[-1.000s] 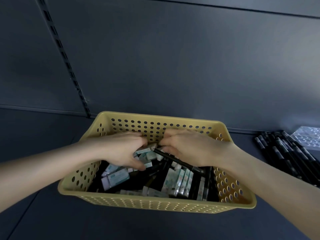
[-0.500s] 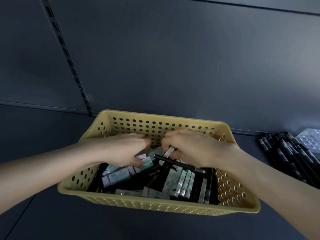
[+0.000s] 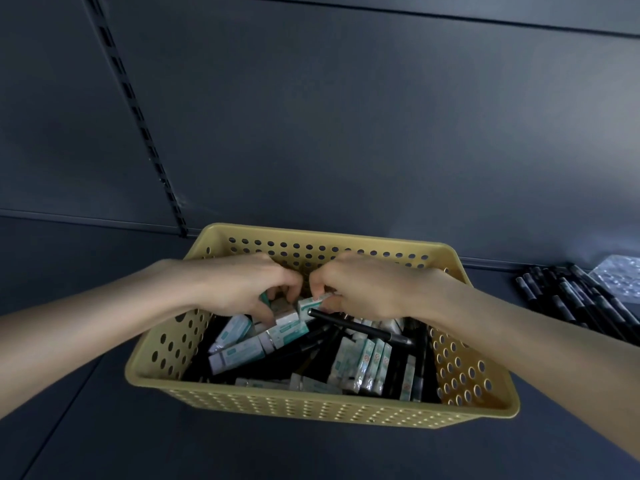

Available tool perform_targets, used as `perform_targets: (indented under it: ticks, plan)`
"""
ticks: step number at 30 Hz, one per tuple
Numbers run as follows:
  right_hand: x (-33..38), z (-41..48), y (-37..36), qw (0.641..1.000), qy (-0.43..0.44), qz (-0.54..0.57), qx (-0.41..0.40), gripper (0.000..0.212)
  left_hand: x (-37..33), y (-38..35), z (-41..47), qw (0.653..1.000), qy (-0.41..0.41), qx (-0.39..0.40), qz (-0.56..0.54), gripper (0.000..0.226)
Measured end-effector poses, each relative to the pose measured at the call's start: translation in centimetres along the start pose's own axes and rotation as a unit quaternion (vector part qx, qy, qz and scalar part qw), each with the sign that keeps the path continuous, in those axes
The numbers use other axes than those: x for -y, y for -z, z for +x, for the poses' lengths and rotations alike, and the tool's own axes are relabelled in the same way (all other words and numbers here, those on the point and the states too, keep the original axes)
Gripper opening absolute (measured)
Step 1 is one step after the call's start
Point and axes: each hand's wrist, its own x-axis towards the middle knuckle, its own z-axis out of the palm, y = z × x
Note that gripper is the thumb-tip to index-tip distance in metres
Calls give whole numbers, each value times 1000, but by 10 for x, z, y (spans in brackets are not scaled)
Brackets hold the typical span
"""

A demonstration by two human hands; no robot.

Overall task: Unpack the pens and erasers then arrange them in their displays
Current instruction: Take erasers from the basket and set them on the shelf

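Observation:
A yellow perforated basket [image 3: 311, 410] stands on the dark shelf, filled with several white-and-teal boxed erasers [image 3: 239, 353] and black pens. Both hands are inside it near the back wall. My left hand [image 3: 242, 289] has its fingers curled round a few eraser boxes [image 3: 285, 320]. My right hand [image 3: 363, 289] pinches one eraser box [image 3: 313, 303] at its end, close to the left fingers. A black pen [image 3: 360, 329] lies slanted just under the right hand; whether the hand holds it is hidden.
A row of several black pens [image 3: 575, 299] lies on the shelf at the right, beside a clear bubble-wrap sheet [image 3: 620, 278]. The dark back panel with a slotted upright [image 3: 138, 116] rises behind the basket.
Both hands stayed in the basket and lifted slightly. The eraser boxes between the fingertips have shifted, and one box now sits pinched in my right hand.

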Motion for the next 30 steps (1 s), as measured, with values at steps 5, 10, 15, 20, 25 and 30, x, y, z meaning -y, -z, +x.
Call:
perform_targets:
  ticks: [5, 10, 15, 20, 25, 30]
  plan:
    - [1, 5, -4, 1000, -3, 4, 27, 19, -2, 3, 4, 999, -24, 24, 37, 45]
    - [2, 6, -5, 1000, 16, 9, 22, 19, 3, 9, -1, 998, -22, -8, 55, 25]
    - [3, 7, -7, 998, 28, -37, 31, 25, 4, 13, -10, 995, 28, 74, 55, 45]
    - [2, 4, -9, 999, 37, -11, 13, 21, -1, 8, -5, 992, 52, 95, 65, 34]
    - [-4, -8, -4, 999, 18, 43, -18, 22, -5, 2, -4, 992, 48, 62, 97, 40]
    - [-8, -18, 1, 988, 11, 143, -58, 19, -6, -2, -5, 991, 48, 53, 110, 53]
